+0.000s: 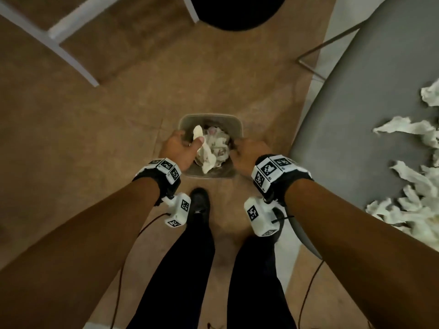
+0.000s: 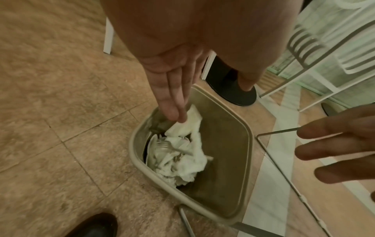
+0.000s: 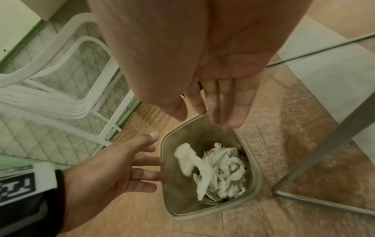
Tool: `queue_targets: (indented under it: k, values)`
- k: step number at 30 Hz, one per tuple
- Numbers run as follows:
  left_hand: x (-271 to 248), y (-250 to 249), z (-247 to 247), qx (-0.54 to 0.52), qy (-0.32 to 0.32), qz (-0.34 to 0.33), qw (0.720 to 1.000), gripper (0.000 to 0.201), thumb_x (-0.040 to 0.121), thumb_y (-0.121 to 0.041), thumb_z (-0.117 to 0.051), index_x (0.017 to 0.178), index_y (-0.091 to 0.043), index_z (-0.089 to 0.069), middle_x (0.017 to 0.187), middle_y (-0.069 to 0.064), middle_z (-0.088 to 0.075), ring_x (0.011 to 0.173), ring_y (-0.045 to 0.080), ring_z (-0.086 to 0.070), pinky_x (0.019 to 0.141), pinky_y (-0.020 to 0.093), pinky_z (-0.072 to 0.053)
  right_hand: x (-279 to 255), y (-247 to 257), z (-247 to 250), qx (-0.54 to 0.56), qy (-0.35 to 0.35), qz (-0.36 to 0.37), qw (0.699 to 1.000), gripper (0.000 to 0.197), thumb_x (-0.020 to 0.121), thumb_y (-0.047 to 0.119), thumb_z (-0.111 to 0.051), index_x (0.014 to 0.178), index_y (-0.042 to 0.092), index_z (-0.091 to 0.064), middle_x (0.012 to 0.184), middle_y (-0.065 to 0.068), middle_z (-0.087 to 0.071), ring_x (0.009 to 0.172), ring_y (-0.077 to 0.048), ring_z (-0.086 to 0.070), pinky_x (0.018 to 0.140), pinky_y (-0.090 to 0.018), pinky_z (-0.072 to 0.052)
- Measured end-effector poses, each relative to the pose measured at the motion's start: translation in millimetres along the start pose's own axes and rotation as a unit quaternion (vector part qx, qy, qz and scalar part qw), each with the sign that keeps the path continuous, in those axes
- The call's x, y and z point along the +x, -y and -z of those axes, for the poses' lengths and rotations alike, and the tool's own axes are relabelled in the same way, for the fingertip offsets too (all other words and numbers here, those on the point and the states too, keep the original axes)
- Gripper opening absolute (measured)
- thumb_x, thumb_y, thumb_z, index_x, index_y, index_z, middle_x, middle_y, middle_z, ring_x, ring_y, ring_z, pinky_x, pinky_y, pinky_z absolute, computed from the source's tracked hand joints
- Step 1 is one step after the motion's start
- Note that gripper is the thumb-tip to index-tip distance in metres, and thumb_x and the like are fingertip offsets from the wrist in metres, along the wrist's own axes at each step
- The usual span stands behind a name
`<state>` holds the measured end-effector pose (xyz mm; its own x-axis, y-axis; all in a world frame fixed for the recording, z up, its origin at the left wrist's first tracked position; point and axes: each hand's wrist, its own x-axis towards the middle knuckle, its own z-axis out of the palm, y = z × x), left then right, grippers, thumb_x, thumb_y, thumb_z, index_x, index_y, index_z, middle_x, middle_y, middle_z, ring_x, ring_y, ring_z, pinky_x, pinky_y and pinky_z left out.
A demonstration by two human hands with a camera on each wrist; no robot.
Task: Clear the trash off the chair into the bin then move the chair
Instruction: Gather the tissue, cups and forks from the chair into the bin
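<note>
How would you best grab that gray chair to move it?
Probably by the seat's curved front rim, from the bin's side. That rim faces the person and looks bare, while crumpled paper covers the seat farther in. The backrest is out of view.

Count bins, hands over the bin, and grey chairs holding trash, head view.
bin: 1
hands: 2 (left hand, right hand)
grey chair: 1
Total: 4

Tiled floor, furniture bases and stacked chairs

A round black base (image 1: 235,10) stands on the brown tiled floor (image 1: 71,138) beside white frame legs (image 1: 71,55); stacked white chairs (image 3: 50,89) sit against a wire-mesh panel (image 3: 40,136).
</note>
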<state>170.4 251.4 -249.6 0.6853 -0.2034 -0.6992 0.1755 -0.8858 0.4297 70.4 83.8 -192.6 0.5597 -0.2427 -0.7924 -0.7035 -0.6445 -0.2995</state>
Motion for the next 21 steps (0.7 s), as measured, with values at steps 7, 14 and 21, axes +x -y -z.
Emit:
queue_targets:
  k: [7, 14, 21]
  values:
    - [-5, -31, 11, 0.013, 0.039, -0.036, 0.999, 0.011, 0.087, -0.023, -0.060, 0.093, -0.029, -0.066, 0.096, 0.005, -0.073, 0.091, 0.024, -0.069, 0.086, 0.035, -0.056, -28, -14, 31, 0.107, -0.010, -0.016, 0.994, 0.028, 0.098, 0.028, -0.047, 0.118, 0.017, -0.063, 0.112, -0.010, -0.069, 0.101, -0.030, -0.066, 0.074, -0.028, -0.046]
    - [-44, -152, -2, 0.047, 0.065, -0.183, 0.980, 0.013, 0.088, -0.025, -0.052, 0.088, -0.034, -0.061, 0.090, -0.003, -0.074, 0.082, 0.020, -0.070, 0.081, 0.042, -0.057, -81, -74, 99, 0.273, -0.092, 0.015, 0.958, 0.026, 0.088, 0.030, -0.044, 0.103, 0.024, -0.065, 0.100, -0.007, -0.074, 0.093, -0.029, -0.069, 0.091, -0.046, -0.055]
    - [-110, -290, -104, 0.157, 0.090, -0.432, 0.883, 0.025, 0.087, -0.021, -0.059, 0.112, -0.021, -0.060, 0.102, -0.004, -0.066, 0.098, 0.019, -0.062, 0.091, 0.035, -0.050, -145, -225, 141, 0.357, -0.242, -0.049, 0.901, 0.028, 0.090, 0.014, -0.043, 0.088, 0.034, -0.063, 0.074, 0.009, -0.069, 0.072, -0.016, -0.068, 0.080, -0.041, -0.056]
